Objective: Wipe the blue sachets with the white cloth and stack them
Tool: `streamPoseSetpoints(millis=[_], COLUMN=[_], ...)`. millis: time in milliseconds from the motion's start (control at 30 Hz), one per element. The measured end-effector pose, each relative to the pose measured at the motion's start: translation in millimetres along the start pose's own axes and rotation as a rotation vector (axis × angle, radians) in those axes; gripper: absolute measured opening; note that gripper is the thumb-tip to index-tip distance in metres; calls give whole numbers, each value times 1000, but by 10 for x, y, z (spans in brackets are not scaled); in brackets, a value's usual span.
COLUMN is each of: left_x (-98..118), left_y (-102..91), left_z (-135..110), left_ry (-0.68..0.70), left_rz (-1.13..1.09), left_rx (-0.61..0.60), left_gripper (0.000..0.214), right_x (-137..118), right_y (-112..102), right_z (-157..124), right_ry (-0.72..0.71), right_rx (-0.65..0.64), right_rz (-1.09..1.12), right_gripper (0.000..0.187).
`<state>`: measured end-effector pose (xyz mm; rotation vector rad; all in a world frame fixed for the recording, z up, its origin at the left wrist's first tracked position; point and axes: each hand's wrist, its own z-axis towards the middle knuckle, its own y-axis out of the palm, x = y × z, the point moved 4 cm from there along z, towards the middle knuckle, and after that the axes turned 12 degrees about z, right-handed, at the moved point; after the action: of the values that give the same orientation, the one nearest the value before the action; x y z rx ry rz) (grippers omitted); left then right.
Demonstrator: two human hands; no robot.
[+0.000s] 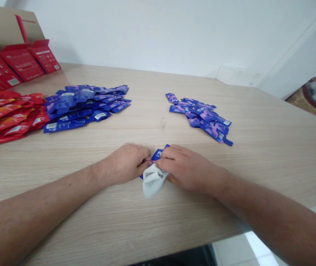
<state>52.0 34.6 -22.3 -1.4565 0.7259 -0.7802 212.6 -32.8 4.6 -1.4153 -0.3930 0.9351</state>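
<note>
Near the front middle of the table, my left hand is closed, its thumb and finger pinching a thin pink strip. My right hand is closed from the other side on a crumpled white cloth, which hangs toward me below the fingers. Beneath and behind the fingers lies a blue sachet, mostly covered by the hands and cloth. Whether the strip belongs to the sachet, I cannot tell. Both hands are almost touching.
Piled at the left are red sachets beside blue sachets. A smaller heap of blue-purple sachets lies right of centre. Open red boxes stand at the back left against the wall. The table's front edge runs below my hands.
</note>
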Motion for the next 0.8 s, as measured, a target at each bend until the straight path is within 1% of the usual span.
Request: streamPoseSetpoints(millis=[100, 133, 267, 300, 400, 433, 600, 733, 800], left_x=[-3, -3, 2, 4, 10, 11, 10, 7, 6], left_y=[0, 2, 3, 0, -9, -13, -23, -20, -19], left_z=[0, 0, 6, 7, 10, 11, 10, 7, 6], left_ry=[-12, -14, -9, -6, -2, -3, -16, -10, -6], left_rz=[-1, -1, 9, 9, -5, -8, -11, -24, -21], left_rx=[2, 0, -5, -2, 5, 4, -11, -1, 6], left_gripper=[23, 23, 30, 30, 24, 22, 29, 23, 24], right_x=[69, 70, 2, 5, 62, 71, 7, 64, 65], right_y=[-18, -16, 11, 9, -18, -23, 5, -13, -16], right_z=[-5, -5, -5, -6, -9, -10, -7, -4, -2], right_ry=[85, 79, -33, -24, 77, 91, -24, 71, 73], right_rx=[50, 50, -9, -7, 38, 46, -10, 30, 32], right_rz=[-15, -15, 8, 9, -7, -13, 6, -2, -10], right_gripper=[12, 13, 14, 13, 13, 12, 14, 12, 11])
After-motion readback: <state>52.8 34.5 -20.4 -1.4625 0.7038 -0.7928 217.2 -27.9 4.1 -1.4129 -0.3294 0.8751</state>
